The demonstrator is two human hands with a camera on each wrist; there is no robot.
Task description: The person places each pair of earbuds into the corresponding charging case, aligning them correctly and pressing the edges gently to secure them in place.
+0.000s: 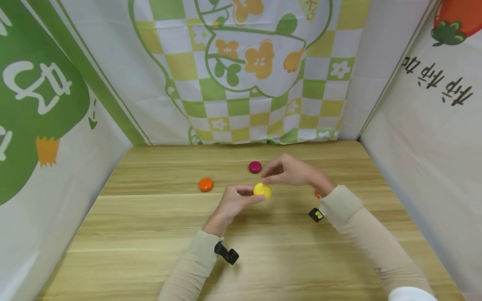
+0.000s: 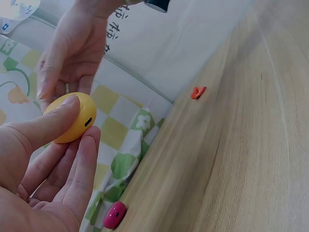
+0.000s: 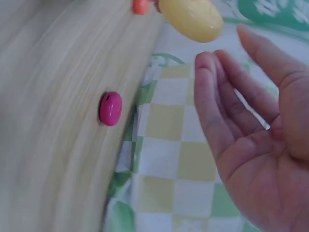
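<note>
My left hand [image 1: 232, 203] pinches a glossy yellow round case [image 1: 262, 190] between thumb and fingers, above the wooden table. In the left wrist view, a small dark slot shows in the side of the yellow case [image 2: 86, 108]. My right hand [image 1: 290, 170] is just beyond and above the case, its fingers loosely bent. From the right wrist view, a gap separates the right fingertips [image 3: 205, 60] from the case [image 3: 193, 19], and the hand holds nothing.
A magenta round case [image 1: 255, 167] lies on the table behind the hands, and an orange one [image 1: 206, 184] lies to the left. A small orange-red piece [image 2: 198, 92] lies at the right, partly hidden by my right wrist in the head view. Printed cloth walls [image 1: 241, 113] enclose the table.
</note>
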